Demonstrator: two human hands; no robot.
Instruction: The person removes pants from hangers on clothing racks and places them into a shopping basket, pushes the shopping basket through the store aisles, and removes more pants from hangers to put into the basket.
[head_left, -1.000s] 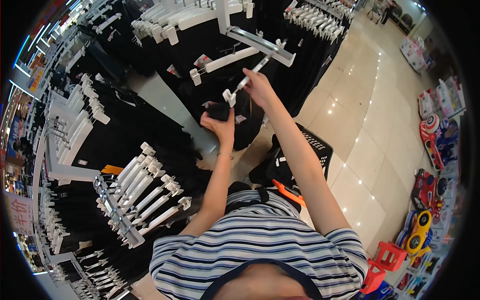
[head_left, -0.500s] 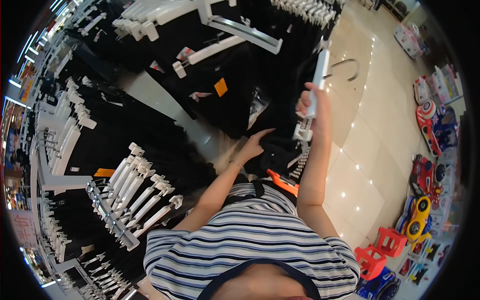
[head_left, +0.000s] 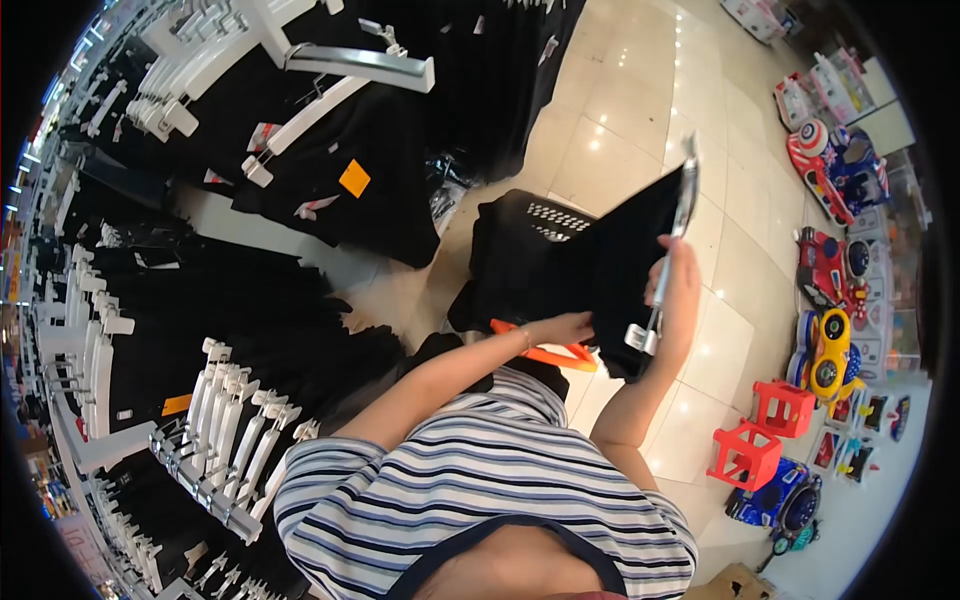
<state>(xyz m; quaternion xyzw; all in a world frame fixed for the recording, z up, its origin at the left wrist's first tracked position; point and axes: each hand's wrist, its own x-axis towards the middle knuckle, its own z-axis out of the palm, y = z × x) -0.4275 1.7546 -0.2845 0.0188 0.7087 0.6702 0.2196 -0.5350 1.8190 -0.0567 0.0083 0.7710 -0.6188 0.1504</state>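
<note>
My right hand (head_left: 680,275) grips a white clip hanger (head_left: 657,305), held up on the right over the tiled floor. From its clips hangs a black garment (head_left: 625,260), spread out toward the left. The fingers of my left hand (head_left: 562,328) are closed at the lower edge of this garment, their tips partly hidden. Just below that hand is an orange handle (head_left: 560,358). Behind the garment stands a black basket (head_left: 555,220) with a perforated side, with dark cloth over part of it.
Racks of black clothes on white hangers (head_left: 225,420) fill the left side. A metal rack arm (head_left: 365,68) juts out at upper left. Toy cars (head_left: 830,350) and red plastic frames (head_left: 748,450) line the right wall. Pale tiled floor (head_left: 720,330) lies between.
The view has turned rightward. My left hand has moved from beside the racked clothes to the hanging garment. The hanger has tilted, and the garment on it now shows spread out.
</note>
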